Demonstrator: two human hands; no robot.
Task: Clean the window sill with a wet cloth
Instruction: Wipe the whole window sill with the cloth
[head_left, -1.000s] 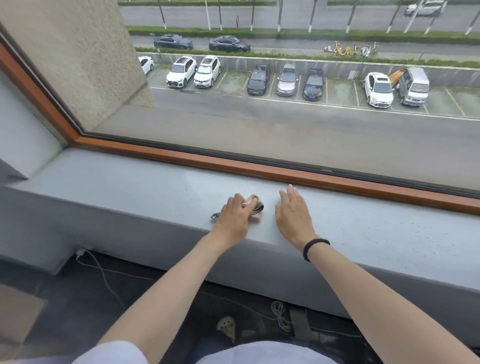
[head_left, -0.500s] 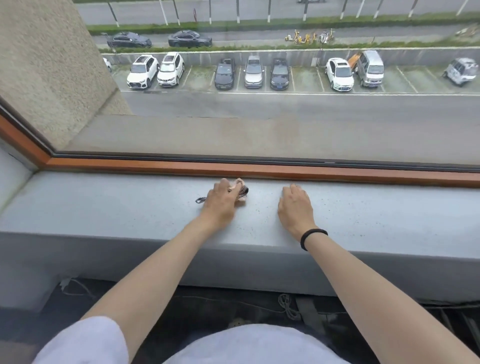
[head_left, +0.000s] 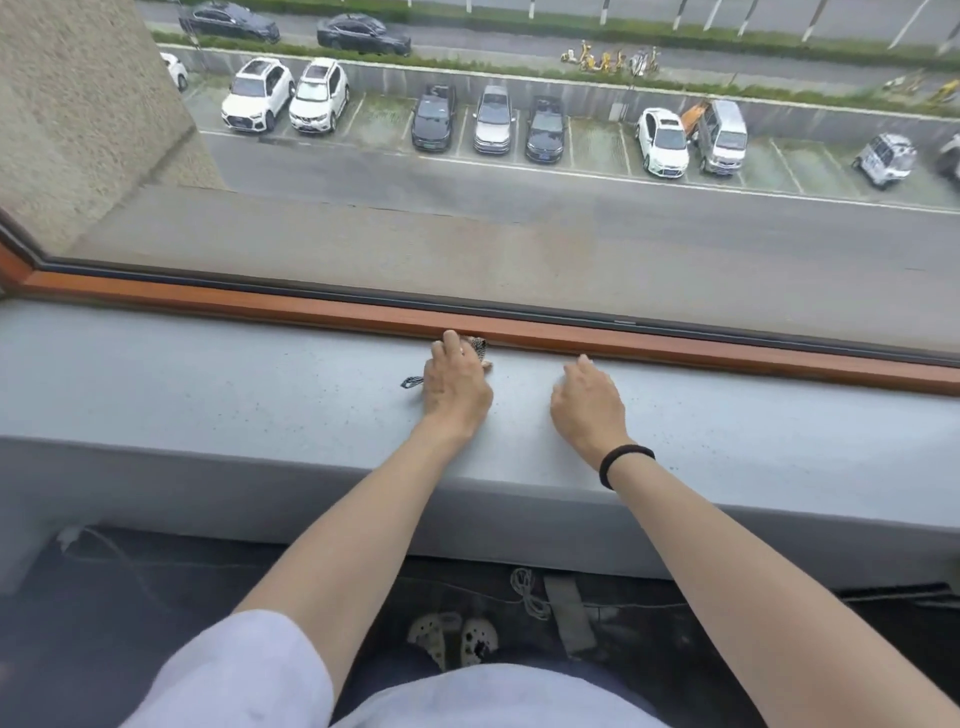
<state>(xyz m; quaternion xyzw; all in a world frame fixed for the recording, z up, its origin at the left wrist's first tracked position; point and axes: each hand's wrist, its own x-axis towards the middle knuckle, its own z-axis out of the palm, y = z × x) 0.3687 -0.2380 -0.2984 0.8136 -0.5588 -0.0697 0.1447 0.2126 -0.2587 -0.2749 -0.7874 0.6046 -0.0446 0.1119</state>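
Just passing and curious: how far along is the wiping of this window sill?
Early, it seems. Done: nothing plainly looks wiped. In hand: the left hand holds a small bunched cloth at the back of the sill, against the wooden frame, while the right hand rests beside it. Left: dark specks dot the sill on both sides of the hands.

Parked cars (head_left: 492, 120) outside; cables (head_left: 527, 592) on the floor below.

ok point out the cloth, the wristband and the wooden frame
cloth (head_left: 478, 347), head view, patterned end showing
wristband (head_left: 623, 458), head view, middle of band
wooden frame (head_left: 727, 354), head view, bare strip
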